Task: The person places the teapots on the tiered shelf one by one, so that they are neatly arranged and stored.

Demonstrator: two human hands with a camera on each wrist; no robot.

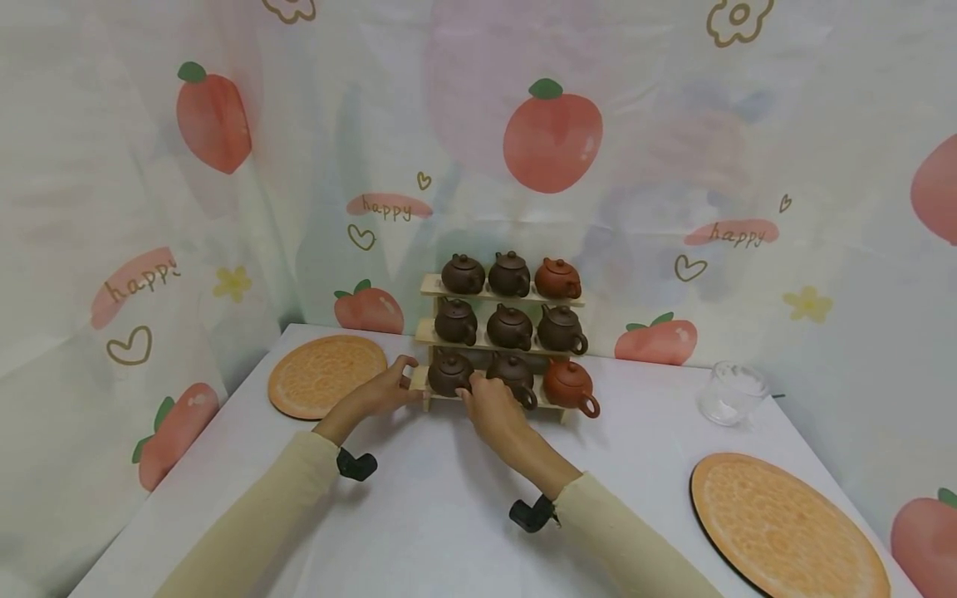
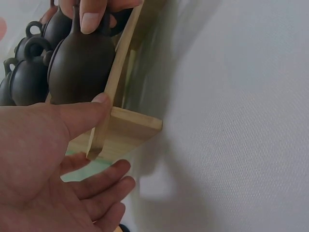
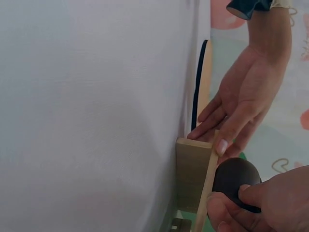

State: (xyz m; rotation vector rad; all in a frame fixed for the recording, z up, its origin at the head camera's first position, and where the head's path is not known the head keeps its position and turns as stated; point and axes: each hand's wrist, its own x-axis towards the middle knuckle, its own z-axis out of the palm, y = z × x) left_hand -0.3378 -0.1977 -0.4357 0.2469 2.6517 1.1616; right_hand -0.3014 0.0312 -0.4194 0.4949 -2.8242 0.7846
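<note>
A three-tier wooden rack point(image 1: 428, 286) stands at the back of the white table, each shelf carrying three small teapots. My right hand point(image 1: 489, 407) grips the dark teapot point(image 1: 447, 375) at the left end of the bottom shelf. In the right wrist view its fingers point(image 3: 227, 212) curl round that teapot point(image 3: 234, 175). My left hand point(image 1: 381, 390) is at the rack's left end. Its thumb point(image 2: 99, 104) presses the edge of the bottom shelf and its straight fingers point(image 2: 101, 186) lie beside the rack's wooden foot point(image 2: 130, 130). The same teapot point(image 2: 79, 67) sits just above that thumb.
A round orange mat point(image 1: 325, 375) lies left of the rack and a larger one point(image 1: 785, 523) lies at the front right. A clear glass cup point(image 1: 733, 392) stands at the back right. A printed cloth backdrop hangs close behind the rack.
</note>
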